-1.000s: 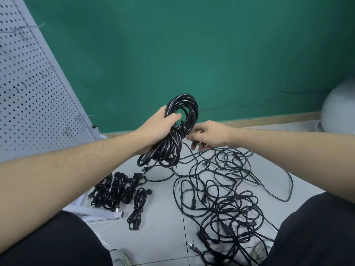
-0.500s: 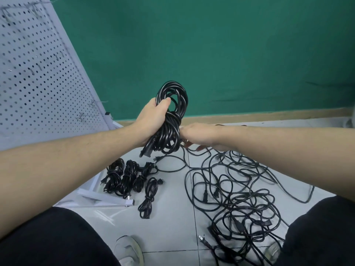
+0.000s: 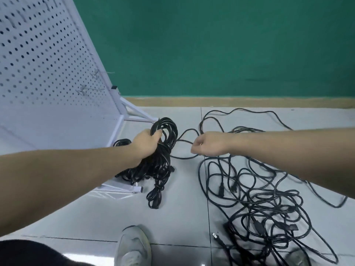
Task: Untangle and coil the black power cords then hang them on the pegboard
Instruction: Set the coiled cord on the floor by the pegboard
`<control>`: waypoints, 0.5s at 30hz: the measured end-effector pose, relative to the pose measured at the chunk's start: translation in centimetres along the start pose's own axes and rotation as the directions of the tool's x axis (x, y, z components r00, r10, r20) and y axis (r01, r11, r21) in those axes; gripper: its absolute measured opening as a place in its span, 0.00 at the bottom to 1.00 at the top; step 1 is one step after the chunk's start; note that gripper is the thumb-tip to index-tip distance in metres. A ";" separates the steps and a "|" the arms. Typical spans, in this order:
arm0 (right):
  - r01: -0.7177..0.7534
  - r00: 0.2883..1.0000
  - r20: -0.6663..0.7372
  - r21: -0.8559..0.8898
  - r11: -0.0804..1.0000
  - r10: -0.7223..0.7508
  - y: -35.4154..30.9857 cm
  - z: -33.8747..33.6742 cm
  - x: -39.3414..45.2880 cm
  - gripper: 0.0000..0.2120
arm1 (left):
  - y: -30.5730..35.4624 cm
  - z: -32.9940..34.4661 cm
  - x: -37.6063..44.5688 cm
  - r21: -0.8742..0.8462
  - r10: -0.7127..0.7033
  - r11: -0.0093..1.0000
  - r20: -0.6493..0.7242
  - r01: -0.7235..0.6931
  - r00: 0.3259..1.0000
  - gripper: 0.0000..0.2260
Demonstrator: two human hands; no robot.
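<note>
Since a second ago, the hands are coming down from in front of the green wall toward the floor, and the right hand is pulling away from the bundle.

In the head view, the left hand [image 3: 146, 144] is holding the big coil [image 3: 163, 150] of black cord, fingers curled tight round its top loops. The right hand [image 3: 206, 144] is closing on a loose strand [image 3: 184, 157] that is running from the coil. The coil is hanging just above the floor, close to the pegboard [image 3: 48, 73] foot. A small tied cord [image 3: 154, 194] is lying under it. The messy pile [image 3: 259, 198] is spreading over the right side of the floor, near a shoe [image 3: 133, 246].

The cord looks bendy and a bit springy, and the coil fairly heavy. Holding it round the middle is likely keeping the loops from slipping.
</note>
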State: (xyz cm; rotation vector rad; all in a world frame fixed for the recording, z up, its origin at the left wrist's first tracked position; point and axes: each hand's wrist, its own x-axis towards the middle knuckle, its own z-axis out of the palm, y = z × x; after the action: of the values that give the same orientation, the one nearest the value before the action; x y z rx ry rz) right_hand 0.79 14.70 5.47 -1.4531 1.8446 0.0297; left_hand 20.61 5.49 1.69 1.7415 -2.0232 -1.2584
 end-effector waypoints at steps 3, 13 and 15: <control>0.021 1.000 0.008 -0.013 1.000 -0.021 1.3 1.5 3.2 0.11 | -3.3 0.2 2.1 0.099 -0.080 0.992 0.056 0.074 0.995 0.18; 0.070 0.998 0.010 -0.079 0.994 -0.070 5.7 5.5 14.0 0.12 | -9.9 -0.4 8.4 0.622 -0.136 0.782 0.130 0.027 0.982 0.31; 0.070 0.997 0.028 -0.113 0.991 -0.068 6.4 6.2 15.9 0.14 | -9.7 -0.4 9.0 0.664 -0.098 0.748 0.115 -0.003 0.988 0.36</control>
State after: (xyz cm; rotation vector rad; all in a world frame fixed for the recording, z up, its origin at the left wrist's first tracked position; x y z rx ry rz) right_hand -1.92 6.78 -10.71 -1.5876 1.7975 0.1196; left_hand 25.24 -2.15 -8.08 2.0224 -2.7705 -0.7057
